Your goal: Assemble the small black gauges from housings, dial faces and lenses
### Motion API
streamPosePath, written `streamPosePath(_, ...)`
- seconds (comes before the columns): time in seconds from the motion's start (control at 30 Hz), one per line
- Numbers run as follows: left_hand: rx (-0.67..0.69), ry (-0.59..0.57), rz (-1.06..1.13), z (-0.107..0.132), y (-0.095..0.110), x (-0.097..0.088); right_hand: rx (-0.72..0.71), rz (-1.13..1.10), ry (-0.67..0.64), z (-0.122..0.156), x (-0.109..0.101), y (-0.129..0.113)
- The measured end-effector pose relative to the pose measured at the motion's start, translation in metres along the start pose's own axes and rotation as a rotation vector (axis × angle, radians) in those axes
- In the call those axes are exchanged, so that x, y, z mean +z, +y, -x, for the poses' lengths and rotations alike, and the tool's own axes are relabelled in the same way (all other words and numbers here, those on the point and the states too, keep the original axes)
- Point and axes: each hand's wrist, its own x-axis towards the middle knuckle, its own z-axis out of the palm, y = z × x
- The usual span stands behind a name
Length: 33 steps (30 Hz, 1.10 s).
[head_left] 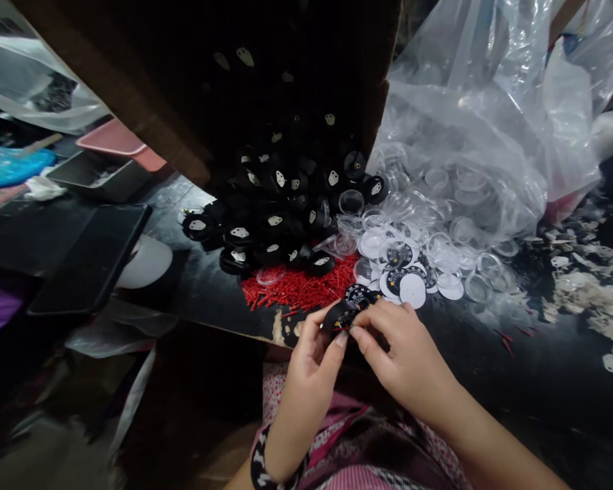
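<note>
My left hand [311, 361] is closed around a small black round gauge case [333, 317] with a printed dial face in it. Thumb and fingers of my right hand [401, 344] are pinched together at the case's right edge; what lies between them is too small to make out. A trace of red shows by the fingertips. Just beyond the hands, red pointers [306, 284] lie in a heap. Loose dial discs [413, 290], white or black with printed marks, are piled to the right. Behind the pointers are several black round cases [274, 221] with pale metal tabs.
A cardboard box [184, 129] lies tipped with its opening towards me. Clear plastic rings [477, 287] spill from a clear bag [470, 129] at the right. Pale metal tabs [587, 292] are heaped far right. A grey tray [99, 178] and a white tub [146, 264] stand left.
</note>
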Motion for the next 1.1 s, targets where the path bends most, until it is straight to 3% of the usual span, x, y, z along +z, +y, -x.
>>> streamPosePath(0.37, 0.146, 0.074, -0.209, 0.008, 0.008, -0.001, 0.032, -0.082, 0.024, 0.014, 0.005, -0.004)
streamPosePath(0.57, 0.144, 0.066, -0.284, 0.010, 0.007, -0.005, 0.070, -0.101, 0.053, 0.018, 0.006, -0.006)
streamPosePath(0.67, 0.027, -0.003, -0.169, 0.005, 0.006, -0.004, 0.079, -0.066, -0.008, 0.015, 0.001, -0.003)
streamPosePath(0.83, -0.168, -0.121, 0.029, 0.003, 0.001, -0.007, -0.170, 0.061, 0.066, 0.011, -0.003, 0.007)
streamPosePath(0.97, -0.203, -0.032, -0.119, 0.007, -0.004, -0.008, -0.249, 0.261, 0.037, 0.005, 0.000, 0.011)
streamPosePath(1.1, -0.404, 0.064, 0.135, 0.009, -0.010, 0.002, -0.205, 0.283, 0.070, 0.001, 0.001, 0.004)
